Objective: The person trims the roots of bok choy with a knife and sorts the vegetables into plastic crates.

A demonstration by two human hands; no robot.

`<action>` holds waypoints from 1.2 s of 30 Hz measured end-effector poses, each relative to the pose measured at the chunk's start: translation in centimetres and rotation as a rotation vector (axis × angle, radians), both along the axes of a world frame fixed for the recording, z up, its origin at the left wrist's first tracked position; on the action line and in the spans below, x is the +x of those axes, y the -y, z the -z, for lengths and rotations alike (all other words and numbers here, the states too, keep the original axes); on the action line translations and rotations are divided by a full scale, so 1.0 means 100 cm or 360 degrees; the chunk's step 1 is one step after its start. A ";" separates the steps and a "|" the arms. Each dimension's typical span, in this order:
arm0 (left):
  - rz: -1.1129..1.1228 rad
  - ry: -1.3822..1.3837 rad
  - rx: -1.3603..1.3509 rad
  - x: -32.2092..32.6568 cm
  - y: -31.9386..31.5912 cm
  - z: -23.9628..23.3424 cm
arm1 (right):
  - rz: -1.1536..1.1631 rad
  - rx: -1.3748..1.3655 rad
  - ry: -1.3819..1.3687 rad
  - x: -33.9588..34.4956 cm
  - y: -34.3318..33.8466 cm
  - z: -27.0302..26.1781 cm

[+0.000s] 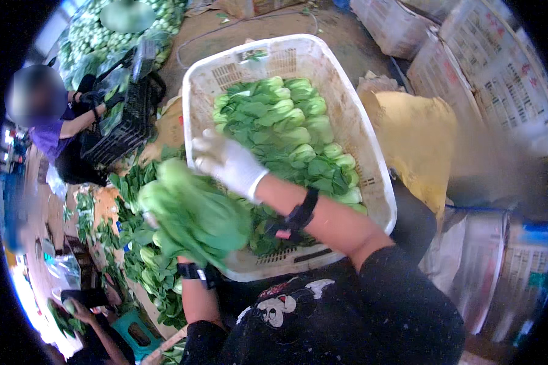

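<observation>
My left hand (150,220), mostly hidden beneath leaves, holds a bunch of bok choy (196,214) left of the crate's near part. The bunch is blurred, its pale stems pointing up and left. My right hand (230,164), in a white knit glove, hovers by the left rim of a large white plastic crate (374,137). Its fingers are somewhat apart and blurred, with nothing seen in them. Inside the crate, bok choy heads (278,118) lie in rows, pale bases toward the sides and leaves toward the middle. My right forearm covers part of them.
Loose bok choy (148,260) is heaped on the floor at left. A person in purple (50,137) handles greens at a black crate (118,132). Another person's hand (75,308) holds a vegetable near a teal stool (137,335). White crates (493,82) stand at right.
</observation>
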State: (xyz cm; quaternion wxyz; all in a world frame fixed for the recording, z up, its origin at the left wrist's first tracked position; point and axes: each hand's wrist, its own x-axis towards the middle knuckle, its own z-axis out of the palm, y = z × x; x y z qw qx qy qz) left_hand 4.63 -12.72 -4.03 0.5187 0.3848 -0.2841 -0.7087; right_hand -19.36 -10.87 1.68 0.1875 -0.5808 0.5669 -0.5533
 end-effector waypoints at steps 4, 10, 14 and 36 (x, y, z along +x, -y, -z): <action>-0.0386 0.0122 0.0041 0.079 0.057 -0.021 | 0.0313 0.1172 -0.0920 -0.158 -0.020 0.023; -0.0586 0.0529 0.0695 0.175 0.135 0.011 | -0.0542 0.2346 -0.1749 -0.234 -0.071 0.153; -0.0563 0.0320 0.0179 0.106 0.122 0.001 | -0.0931 0.2391 -0.1789 -0.256 -0.053 0.145; -0.0327 0.0344 0.0262 0.087 0.104 -0.045 | 0.0404 0.2023 -0.0310 -0.196 -0.038 0.179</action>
